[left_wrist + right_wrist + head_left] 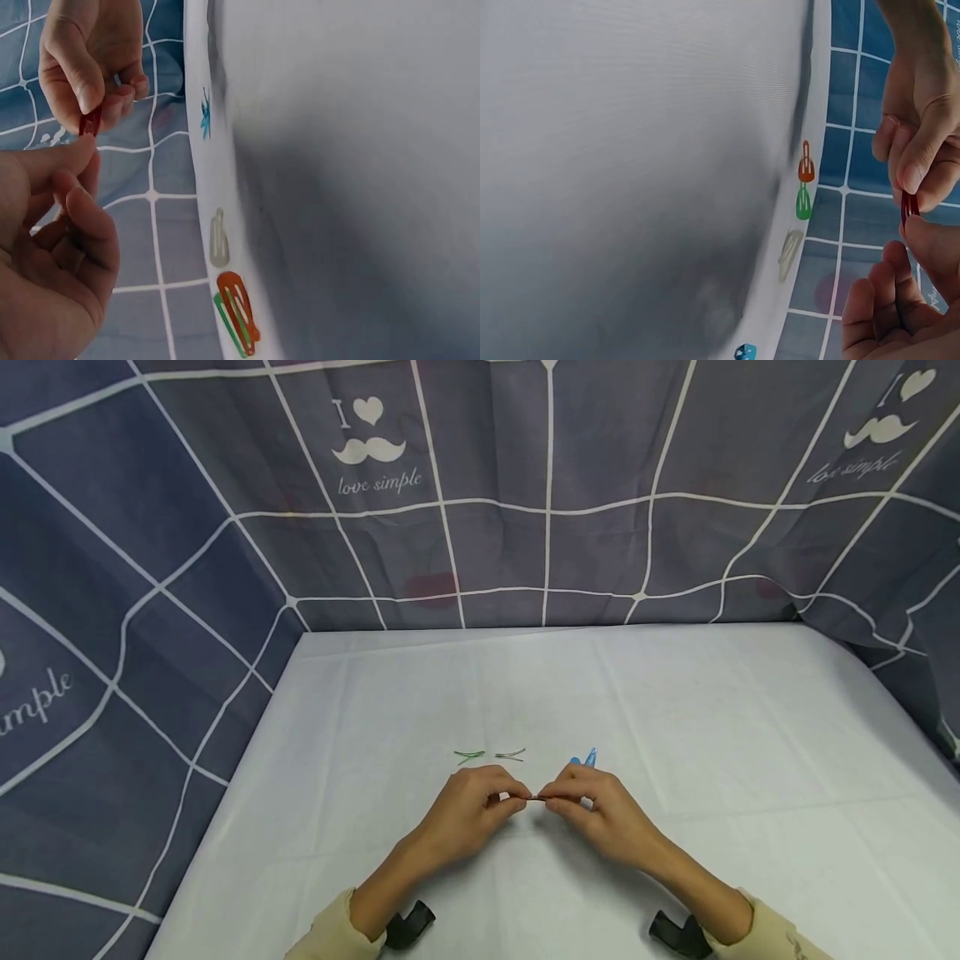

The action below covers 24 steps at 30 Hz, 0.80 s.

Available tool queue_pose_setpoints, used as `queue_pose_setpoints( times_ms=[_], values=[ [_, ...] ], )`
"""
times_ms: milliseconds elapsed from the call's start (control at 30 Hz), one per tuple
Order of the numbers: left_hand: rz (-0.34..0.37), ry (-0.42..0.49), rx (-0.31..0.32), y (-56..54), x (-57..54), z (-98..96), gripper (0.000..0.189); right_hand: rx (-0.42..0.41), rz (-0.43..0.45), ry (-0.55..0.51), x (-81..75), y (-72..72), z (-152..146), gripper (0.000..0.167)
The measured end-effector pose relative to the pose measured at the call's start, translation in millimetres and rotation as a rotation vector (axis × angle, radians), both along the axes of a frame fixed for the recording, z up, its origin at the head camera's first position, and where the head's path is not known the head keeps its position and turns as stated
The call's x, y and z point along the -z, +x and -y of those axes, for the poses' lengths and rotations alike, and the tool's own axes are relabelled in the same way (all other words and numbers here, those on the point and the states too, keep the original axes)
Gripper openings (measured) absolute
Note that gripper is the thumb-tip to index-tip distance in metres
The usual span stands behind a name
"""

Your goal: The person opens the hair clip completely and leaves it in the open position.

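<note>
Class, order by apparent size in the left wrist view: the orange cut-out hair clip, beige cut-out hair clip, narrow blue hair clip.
Orange hair clip
Beige hair clip
Blue hair clip: close in length, but narrower

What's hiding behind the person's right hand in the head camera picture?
At least one blue hair clip pokes out beyond the right hand. The fingers cover the rest, so I can't tell from that view how many blue clips are there.
</note>
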<state>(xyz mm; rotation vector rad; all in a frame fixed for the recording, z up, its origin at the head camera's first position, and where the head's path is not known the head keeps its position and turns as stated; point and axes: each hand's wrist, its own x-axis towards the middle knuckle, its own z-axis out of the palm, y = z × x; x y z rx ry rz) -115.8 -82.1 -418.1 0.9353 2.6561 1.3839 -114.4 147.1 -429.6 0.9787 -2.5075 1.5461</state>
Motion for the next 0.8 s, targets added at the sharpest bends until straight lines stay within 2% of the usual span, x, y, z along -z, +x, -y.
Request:
queue_pose_setpoints(
  times_ms=[167,367,500,667,800],
  values=[
    [0.037,0.063,0.023,-1.0,3.1,3.4,0.013,0.01,0.025,0.018,-1.1,-1.0,1,0.015],
    [0.041,0.082,0.056,-1.8,3.5,6.1,0.012,-0.004,0.05,0.034,0.2,-1.7,2,0.015],
    [0.062,0.071,0.078,-3.0,2.7,9.0,0.011,-0.027,0.047,0.031,1.3,-2.4,3,0.013],
    [0.108,0.028,0.073,-2.8,-1.9,11.0,0.012,-0.053,0.021,0.009,3.2,-3.7,4,0.012],
    [0.092,0.009,0.053,-2.2,-3.6,11.7,0.013,-0.038,0.02,0.004,4.0,-3.7,5,0.012]
  ],
)
